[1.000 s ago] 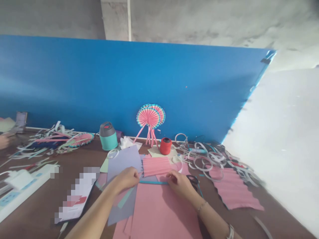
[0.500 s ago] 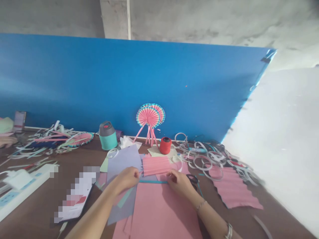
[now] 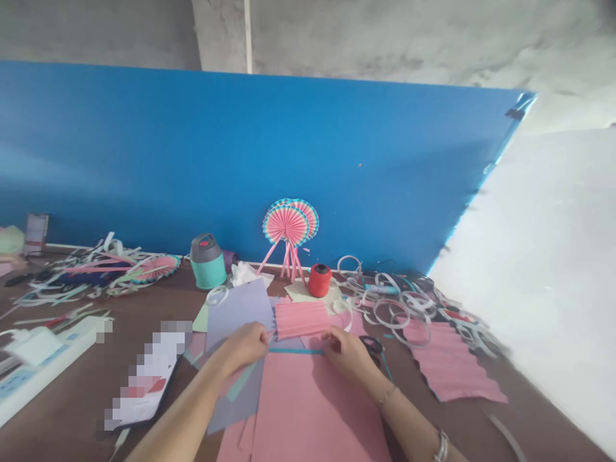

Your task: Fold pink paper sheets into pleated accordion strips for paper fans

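A large pink sheet of paper [image 3: 317,404] lies in front of me, with a narrow blue strip [image 3: 296,351] along its far edge. My left hand [image 3: 248,346] is closed at the strip's left end. At the right end, my right hand [image 3: 339,346] pinches the strip with bent fingers. The fingers hide both ends, and I cannot tell whether the strip is stuck to the sheet. Just beyond the strip lies a smaller pleated pink paper [image 3: 302,321]. Purple paper [image 3: 240,311] lies beyond and under my left hand. Black-handled scissors [image 3: 373,346] rest by my right hand.
Round pink folded fans [image 3: 287,224] lean against the blue partition [image 3: 192,147]. Near them stand a red thread spool [image 3: 319,281] and a teal container [image 3: 208,263]. Curled white strips [image 3: 399,308] and pleated pink paper [image 3: 462,366] lie right; a phone [image 3: 149,378] and power strip [image 3: 48,366] left.
My hands, the blue strip and the pink sheet stay in place. At the far left edge, another person's hand and papers shift. The view tilts slightly.
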A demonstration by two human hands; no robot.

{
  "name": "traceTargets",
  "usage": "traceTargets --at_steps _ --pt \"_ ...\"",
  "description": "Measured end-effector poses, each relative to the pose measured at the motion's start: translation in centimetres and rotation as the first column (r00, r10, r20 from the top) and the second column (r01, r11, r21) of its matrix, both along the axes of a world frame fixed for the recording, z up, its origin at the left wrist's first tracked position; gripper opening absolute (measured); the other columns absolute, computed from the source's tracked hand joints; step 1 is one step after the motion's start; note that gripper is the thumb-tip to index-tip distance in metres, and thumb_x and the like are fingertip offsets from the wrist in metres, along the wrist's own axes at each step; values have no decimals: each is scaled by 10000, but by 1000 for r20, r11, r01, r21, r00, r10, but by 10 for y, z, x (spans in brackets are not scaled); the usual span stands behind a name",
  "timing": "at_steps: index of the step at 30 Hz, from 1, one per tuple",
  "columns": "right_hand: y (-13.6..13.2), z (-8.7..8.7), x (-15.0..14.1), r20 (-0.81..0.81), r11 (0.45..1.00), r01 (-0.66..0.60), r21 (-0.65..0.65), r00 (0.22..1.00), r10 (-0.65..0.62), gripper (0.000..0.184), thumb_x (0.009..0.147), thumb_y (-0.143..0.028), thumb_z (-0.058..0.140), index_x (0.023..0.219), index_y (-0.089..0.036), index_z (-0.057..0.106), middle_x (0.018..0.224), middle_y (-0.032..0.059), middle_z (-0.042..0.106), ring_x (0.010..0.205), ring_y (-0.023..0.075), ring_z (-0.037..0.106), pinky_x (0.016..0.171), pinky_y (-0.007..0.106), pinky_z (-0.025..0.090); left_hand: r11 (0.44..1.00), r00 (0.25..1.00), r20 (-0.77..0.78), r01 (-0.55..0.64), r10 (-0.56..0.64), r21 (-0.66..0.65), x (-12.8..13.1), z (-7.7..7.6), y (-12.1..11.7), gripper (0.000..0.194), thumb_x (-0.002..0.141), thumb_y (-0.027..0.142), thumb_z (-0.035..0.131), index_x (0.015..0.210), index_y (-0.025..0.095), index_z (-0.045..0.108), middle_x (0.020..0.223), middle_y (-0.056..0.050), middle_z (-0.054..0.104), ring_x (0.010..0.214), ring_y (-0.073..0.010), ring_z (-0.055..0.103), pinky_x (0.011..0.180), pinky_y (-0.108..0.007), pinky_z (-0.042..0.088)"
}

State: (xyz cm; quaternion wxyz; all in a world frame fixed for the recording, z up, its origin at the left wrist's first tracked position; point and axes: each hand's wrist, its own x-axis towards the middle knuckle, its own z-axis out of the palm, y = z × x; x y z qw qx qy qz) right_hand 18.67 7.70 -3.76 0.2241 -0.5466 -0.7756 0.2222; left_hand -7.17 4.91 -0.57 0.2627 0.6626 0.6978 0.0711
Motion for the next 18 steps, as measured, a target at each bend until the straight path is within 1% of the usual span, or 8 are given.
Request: traceTargets --at_steps 4,9,18 --pt "0 1 0 6 1000 -6 -25 1000 6 252 703 -121 494 899 -173 643 687 6 651 647 155 578 607 224 355 1000 1000 -11 -2 2 -14 0 0 0 127 556 112 466 513 201 385 496 60 334 496 -111 370 480 -247 209" --pt "1 1 -1 4 1000 -2 -23 1000 2 260 694 -103 490 892 -177 641 672 -4 643 631 145 570 602 216 349 1000 1000 -22 -9 9 -23 1 1 -1 128 545 110 471 520 201 385 512 59 358 513 -111 392 481 -239 223" --pt "0 2 -1 15 1000 2 -20 1000 -2 252 697 -101 491 886 -179 637 671 -4 644 635 146 571 596 213 342 999 999 -44 -18 16 -45 3 4 -1 143 539 109 473 506 202 370 481 59 316 481 -110 374 474 -238 221"
